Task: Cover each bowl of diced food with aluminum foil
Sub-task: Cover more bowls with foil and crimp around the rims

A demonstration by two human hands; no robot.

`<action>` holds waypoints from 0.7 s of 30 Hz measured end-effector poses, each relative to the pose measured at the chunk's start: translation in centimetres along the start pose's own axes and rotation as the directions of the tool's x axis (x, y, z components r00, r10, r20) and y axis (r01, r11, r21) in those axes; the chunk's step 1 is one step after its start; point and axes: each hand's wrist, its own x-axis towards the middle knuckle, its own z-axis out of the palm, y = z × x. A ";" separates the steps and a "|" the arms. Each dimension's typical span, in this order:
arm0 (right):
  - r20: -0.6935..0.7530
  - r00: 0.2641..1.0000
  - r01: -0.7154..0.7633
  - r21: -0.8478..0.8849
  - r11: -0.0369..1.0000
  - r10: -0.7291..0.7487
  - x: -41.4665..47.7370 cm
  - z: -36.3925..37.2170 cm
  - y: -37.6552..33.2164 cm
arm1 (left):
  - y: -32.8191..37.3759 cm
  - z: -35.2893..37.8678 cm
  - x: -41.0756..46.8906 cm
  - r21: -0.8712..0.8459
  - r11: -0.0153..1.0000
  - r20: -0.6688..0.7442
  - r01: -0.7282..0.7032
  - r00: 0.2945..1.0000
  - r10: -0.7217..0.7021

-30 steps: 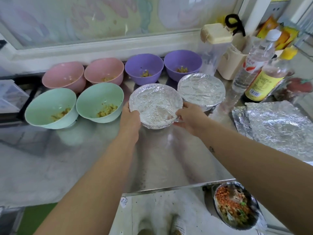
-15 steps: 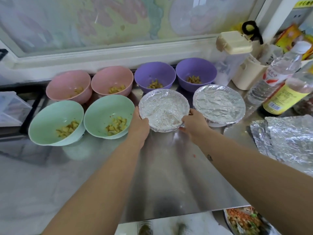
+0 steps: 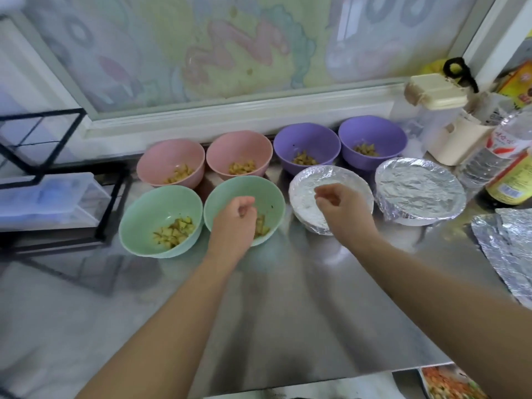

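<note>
Two foil-covered bowls stand at the right of the front row: one under my right hand, the other beside it. Six uncovered bowls hold diced yellow food: two green, two pink, two purple. My left hand hovers over the right green bowl, fingers loosely curled and holding nothing. My right hand hangs just above the foil, also loosely curled and holding nothing. Loose foil sheets lie at the right.
Bottles and a cream container crowd the back right corner. A black wire rack with a clear box stands at the left. A dish of chopped vegetables sits below the steel counter's front edge.
Both hands have let go of the foil-covered bowl's rim and lifted off. My left hand has shifted left over the green bowl; my right hand is above the foil.
</note>
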 end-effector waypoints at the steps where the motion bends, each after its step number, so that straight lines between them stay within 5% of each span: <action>1: 0.048 0.999 0.015 -0.041 0.999 -0.013 -0.2 1.1 -0.6 | -0.6 -0.9 -0.2 0.099 0.995 -0.048 -0.031 0.998 0.036; 4: 0.209 0.978 0.058 -0.200 0.978 -0.015 -0.7 3.9 -1.6 | -2.2 -2.5 -0.5 0.335 0.930 -0.037 -0.153 0.984 0.175; 8: 0.331 0.942 0.073 -0.341 0.937 0.047 -0.6 5.4 -2.2 | -4.1 -3.1 0.3 0.591 0.759 0.161 -0.274 0.962 0.221; 12: 0.431 0.898 0.129 -0.454 0.882 0.091 0.0 6.6 -2.3 | -5.4 -3.2 0.3 0.655 0.689 0.274 -0.310 0.947 0.166; 21: 0.391 0.919 0.182 -0.525 0.831 0.046 -0.8 6.4 -1.7 | -5.7 -3.5 -1.0 0.698 0.558 0.297 -0.449 0.890 0.345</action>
